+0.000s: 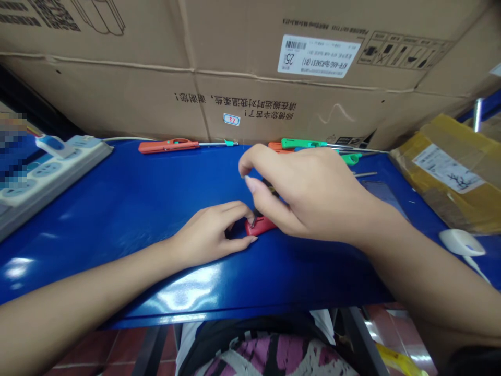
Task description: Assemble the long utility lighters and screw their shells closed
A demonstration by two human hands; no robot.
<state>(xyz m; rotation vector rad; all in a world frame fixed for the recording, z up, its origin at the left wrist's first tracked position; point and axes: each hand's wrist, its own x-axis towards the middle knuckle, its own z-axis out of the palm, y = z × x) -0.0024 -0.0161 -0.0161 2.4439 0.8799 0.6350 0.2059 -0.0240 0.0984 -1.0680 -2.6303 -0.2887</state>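
On the blue table top point(117, 209) lies a red plastic piece point(259, 226), seemingly a lighter casing, with a small metal part at its left end. My left hand point(213, 230) pinches that end, thumb and finger on either side of it. Above its right part my right hand point(313, 188) hovers with thumb and index finger curled together; what they hold, if anything, is hidden. A dark and yellow bit shows beneath the right fingers. Behind lie an orange long-nosed lighter point(168, 147) and a green one point(303, 143), partly covered by my right hand.
A large cardboard box point(242, 47) walls off the back. A white power strip point(50, 169) with a plug stands at left. At right are a taped carton point(469, 193), a dark flat phone-like object point(381, 194) and a white corded device point(462, 243). The table's front edge is close to my body.
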